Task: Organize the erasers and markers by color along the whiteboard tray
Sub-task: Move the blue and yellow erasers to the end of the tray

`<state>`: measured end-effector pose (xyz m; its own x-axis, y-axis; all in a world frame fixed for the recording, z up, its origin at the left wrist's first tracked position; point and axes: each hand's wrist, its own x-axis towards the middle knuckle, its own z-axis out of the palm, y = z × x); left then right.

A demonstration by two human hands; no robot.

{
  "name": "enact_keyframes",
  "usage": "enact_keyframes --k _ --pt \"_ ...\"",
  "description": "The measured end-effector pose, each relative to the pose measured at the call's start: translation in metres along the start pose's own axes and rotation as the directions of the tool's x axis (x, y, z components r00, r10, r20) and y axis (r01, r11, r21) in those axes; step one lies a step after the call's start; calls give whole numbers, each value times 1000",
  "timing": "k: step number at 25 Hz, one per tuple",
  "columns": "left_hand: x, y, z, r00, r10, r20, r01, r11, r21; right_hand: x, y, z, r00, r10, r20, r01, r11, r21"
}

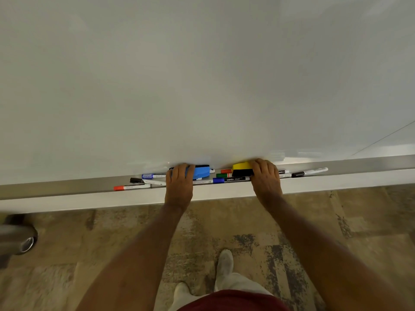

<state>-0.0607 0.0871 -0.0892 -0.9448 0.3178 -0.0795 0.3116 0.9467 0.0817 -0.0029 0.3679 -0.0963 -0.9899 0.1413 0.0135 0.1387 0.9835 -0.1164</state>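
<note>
Both hands are down on the whiteboard tray (67, 187) at once. The left hand (179, 187) is curled over the left end of the blue eraser (200, 172), fingers wrapped across its top, gripping it where it lies against the board. The right hand (265, 178) is clamped the same way on the right end of the yellow eraser (242, 169), yellow top and black felt showing just past the knuckles.

Between the two hands sit a short red marker (226, 171) and a green marker (222, 175) near the yellow eraser, and in front of them, running hand to hand along the tray's lip, a blue-capped marker (231, 180) with a black printed barrel.

Out beyond the left hand: a blue marker (152, 175) close to the board, a black-capped marker (147, 181) angled in front of it, and farthest out a red-capped marker (131, 187) at the tray edge.

Beyond the right hand: two markers (284, 173) poking out from under the wrist, colours hard to tell, then a black-capped white marker (310, 172) lying well off to that side.

The whiteboard (202, 75) above is blank. Below, patterned carpet (370, 221) and the person's pale shoes (225, 263).
</note>
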Motion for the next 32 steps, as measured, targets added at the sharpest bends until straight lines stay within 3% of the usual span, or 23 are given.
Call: enact_keyframes --k 16,23,25,27,29,30,32 --pt "-3 0 3 996 0 -90 3 999 32 1 0 3 997 -40 -66 49 990 131" --pt "-21 -17 -11 992 97 -86 -100 994 -38 -11 -26 -3 993 -83 -88 102 965 241" --pt "-31 -23 -14 994 78 -74 -89 983 -163 -15 -42 -2 991 -106 -79 125 947 296" --pt "-45 -32 -17 997 -50 -50 24 903 -429 -21 -64 -2 994 -109 -19 107 915 388" --pt "-60 -47 -20 977 -210 23 171 724 -669 -28 -89 0 995 -87 55 50 878 475" --pt "-68 -57 -20 955 -286 77 239 590 -771 -32 -102 2 993 -84 82 31 861 508" --pt "-85 -78 -22 879 -429 207 326 226 -918 -39 -135 5 985 -98 146 -7 809 588"
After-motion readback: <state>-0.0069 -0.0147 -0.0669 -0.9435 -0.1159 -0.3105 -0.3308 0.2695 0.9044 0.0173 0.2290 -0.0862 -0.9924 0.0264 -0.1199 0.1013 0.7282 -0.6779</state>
